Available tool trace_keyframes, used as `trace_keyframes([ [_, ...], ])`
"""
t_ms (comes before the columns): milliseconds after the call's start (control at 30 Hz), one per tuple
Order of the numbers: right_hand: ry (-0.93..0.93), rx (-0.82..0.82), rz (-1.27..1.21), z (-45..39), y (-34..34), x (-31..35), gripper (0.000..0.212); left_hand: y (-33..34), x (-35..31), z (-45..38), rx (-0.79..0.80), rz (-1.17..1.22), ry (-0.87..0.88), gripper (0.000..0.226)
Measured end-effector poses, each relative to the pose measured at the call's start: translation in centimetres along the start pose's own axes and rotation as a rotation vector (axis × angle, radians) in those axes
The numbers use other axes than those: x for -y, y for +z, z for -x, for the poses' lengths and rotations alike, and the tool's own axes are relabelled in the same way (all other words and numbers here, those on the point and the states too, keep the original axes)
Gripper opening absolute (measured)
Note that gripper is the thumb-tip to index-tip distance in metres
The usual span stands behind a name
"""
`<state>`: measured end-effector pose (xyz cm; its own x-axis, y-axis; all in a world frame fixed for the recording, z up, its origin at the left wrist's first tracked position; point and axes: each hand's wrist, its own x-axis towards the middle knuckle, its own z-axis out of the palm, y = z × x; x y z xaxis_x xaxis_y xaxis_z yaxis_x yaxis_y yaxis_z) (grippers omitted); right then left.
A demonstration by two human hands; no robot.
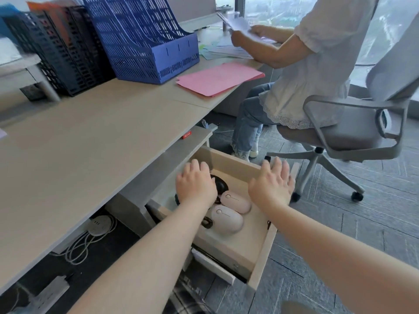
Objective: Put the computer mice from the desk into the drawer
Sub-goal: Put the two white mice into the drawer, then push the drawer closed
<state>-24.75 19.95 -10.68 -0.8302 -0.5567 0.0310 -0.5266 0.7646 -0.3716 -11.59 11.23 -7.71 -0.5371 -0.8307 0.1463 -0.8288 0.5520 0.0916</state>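
The drawer (260,264) under the desk (90,141) is pulled out. Two pink mice lie inside it side by side, one nearer me (226,219) and one behind it (235,201). A black mouse (220,185) sits further in, partly hidden by my left hand (195,184), which hovers over the drawer's left part with fingers apart and holds nothing. My right hand (271,186) hangs over the drawer's right part, palm down, fingers spread, holding nothing. A black cable coil (207,222) lies beside the near pink mouse.
Blue (147,41) and black (65,51) file racks stand at the back of the desk, with pink paper (220,78) to their right. A person sits on a grey office chair (353,123) just beyond the drawer. Cables and a power strip (99,225) lie on the floor under the desk.
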Motion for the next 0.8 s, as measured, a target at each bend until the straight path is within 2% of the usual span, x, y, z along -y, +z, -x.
trace_keyframes([
  [67, 0.223, 0.058, -0.178, 1.0, -0.1, -1.2, 0.073, -1.6, 1.6, -0.8, -0.105, -0.037, 0.018, 0.053],
  [133, 0.419, 0.156, -0.389, 1.4, 0.2, -1.9, 0.074, -2.8, 3.2, -1.6, -0.117, -0.055, -0.029, 0.06],
  [200, 0.485, 0.156, -0.494, 1.3, 0.7, -2.0, 0.072, -3.6, 4.8, -2.5, -0.099, -0.066, -0.083, 0.062],
  [300, 0.524, 0.12, -0.592, 0.8, 1.1, -1.2, 0.071, -4.2, 6.6, -3.2, -0.058, -0.056, -0.15, 0.064],
  [433, 0.547, 0.113, -0.614, -0.1, 2.1, 0.7, 0.056, -4.0, 7.9, -4.4, 0.003, 0.02, -0.204, 0.064],
  [667, 0.446, 0.115, -0.7, -1.0, 3.7, 4.5, 0.047, -4.2, 10.3, -7.1, 0.076, 0.059, -0.117, 0.058],
  [800, 0.449, 0.203, -0.873, -1.7, 4.8, 6.4, 0.034, -4.4, 11.4, -8.0, 0.139, 0.055, -0.069, 0.058],
])
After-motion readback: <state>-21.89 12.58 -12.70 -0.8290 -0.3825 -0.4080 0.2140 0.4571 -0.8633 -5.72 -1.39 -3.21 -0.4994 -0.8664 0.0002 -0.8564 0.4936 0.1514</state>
